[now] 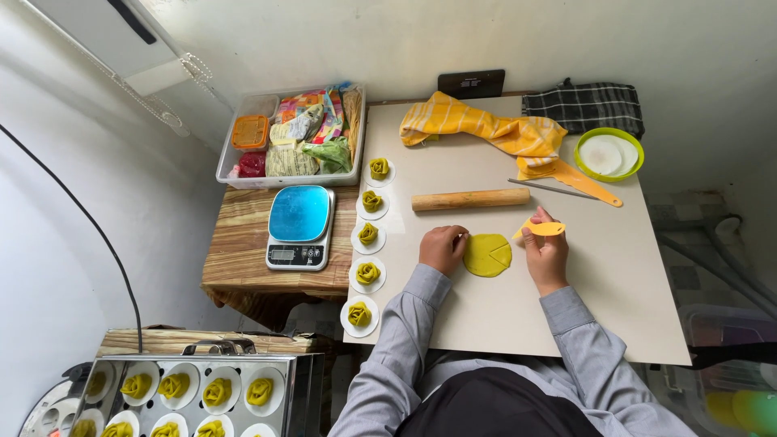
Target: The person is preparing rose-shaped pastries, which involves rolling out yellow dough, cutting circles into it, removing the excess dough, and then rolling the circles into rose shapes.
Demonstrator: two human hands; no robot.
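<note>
A flat yellow-green dough disc (486, 256) lies on the pale work board (615, 267), with cut lines marking a wedge at its upper right. My left hand (442, 248) rests at the disc's left edge, fingertips touching it. My right hand (545, 252) is just right of the disc and grips a small yellow plastic cutter (544, 229). A wooden rolling pin (470, 199) lies just beyond the disc.
Several rose-shaped dough pieces on white paper rounds (368, 273) line the board's left edge. A blue kitchen scale (299, 226), a tray of packets (294, 136), a yellow striped cloth (486, 123), a green bowl (609, 154) and a steamer tray (194, 396) of dough roses surround the board.
</note>
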